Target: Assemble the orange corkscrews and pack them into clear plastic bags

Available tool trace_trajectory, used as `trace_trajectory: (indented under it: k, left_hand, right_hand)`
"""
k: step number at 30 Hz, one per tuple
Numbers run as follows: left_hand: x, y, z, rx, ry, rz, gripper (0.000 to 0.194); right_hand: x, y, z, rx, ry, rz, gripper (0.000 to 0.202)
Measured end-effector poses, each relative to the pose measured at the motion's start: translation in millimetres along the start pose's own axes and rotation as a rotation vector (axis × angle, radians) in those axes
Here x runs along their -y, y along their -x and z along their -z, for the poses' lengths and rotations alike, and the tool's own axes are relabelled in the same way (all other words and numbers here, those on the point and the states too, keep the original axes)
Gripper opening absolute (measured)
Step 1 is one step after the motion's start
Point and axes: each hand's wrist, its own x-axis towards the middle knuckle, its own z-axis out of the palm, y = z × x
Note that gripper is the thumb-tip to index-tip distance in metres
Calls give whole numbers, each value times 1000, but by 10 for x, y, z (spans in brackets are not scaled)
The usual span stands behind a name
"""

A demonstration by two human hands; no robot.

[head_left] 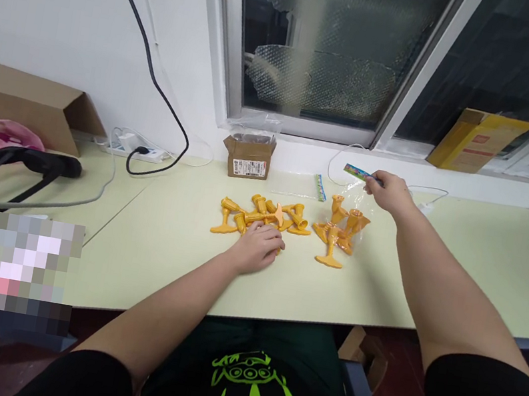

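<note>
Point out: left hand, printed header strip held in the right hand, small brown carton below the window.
Left hand (256,249), head view: middle of the back of the hand.
Printed header strip (356,171), head view: its uncovered end.
Small brown carton (250,154), head view: upper part of its front wall.

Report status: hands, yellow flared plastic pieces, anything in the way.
Left hand at yellow plastic pieces. Right hand pinching clear plastic bag by blue-green top strip. Brown cardboard box behind, blocking neither.
</note>
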Motion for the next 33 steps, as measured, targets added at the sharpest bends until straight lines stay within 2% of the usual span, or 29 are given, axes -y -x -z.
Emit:
trace_trajectory:
  k: [3, 8, 14, 20, 24, 28, 31, 33]
  left_hand:
    - [8, 6, -4, 8, 5, 9, 22]
    - [5, 5, 2, 27, -3, 11, 23]
    - [-2, 11, -11, 49, 0, -12, 21]
    - [4, 16, -23, 54, 17, -3, 23]
    - [2, 13, -33, 69, 31, -16, 23]
    - [1, 9, -39, 82, 42, -36, 23]
    - [1, 6, -38, 89, 53, -32, 23]
    - [-5, 7, -33, 81, 63, -24, 23]
  right_hand:
    - [8, -108, 44, -78, 70, 2, 24]
    - [68, -234, 130, -92, 40, 1, 26]
    - [165, -316, 181, -91, 90, 69, 27]
    - [179, -410, 312, -266, 116, 122, 35]
    - [41, -519, 358, -240, 27, 82, 36]
    - [-99, -584, 312, -199, -61, 17, 35]
    - [-123, -584, 264, -155, -59, -7, 32]
    - [-105, -581, 247, -185, -123, -10, 30]
